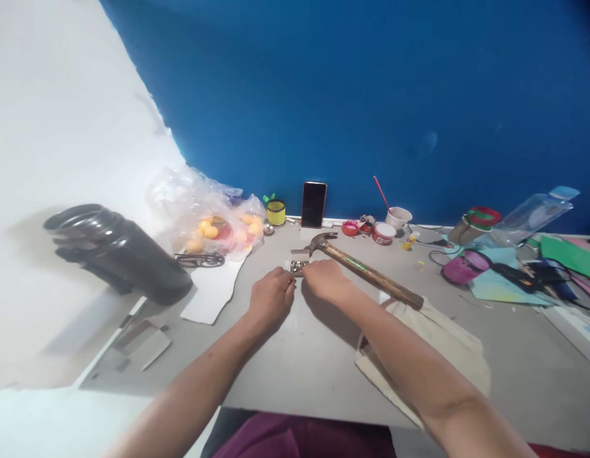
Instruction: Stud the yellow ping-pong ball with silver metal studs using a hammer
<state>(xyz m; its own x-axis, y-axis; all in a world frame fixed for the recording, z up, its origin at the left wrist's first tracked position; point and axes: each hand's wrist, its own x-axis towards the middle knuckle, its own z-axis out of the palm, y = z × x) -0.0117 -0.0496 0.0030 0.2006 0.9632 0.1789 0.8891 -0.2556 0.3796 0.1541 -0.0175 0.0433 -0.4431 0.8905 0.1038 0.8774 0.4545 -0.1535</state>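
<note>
Between my two hands, near the middle of the table, lies a small shiny silver-and-dark piece (299, 266); its exact kind is too small to tell. My left hand (272, 298) is closed, its fingertips pinching at the piece's left and near edge. From the right, my right hand (327, 280) is closed over the other end and hides it. Just beyond my right hand, a claw hammer (371, 275) with a worn wooden handle lies slantwise, its head toward the back. A thin flat metal strip (300, 251) rests beside the hammer head.
A cream cloth bag (438, 343) lies under my right forearm. At left are a large black bottle (127, 254), white paper (211, 292) and a plastic bag (199, 203) with orange balls. A phone (314, 205) leans on the blue wall; paint pots (383, 233) and a cup (398, 217) stand nearby.
</note>
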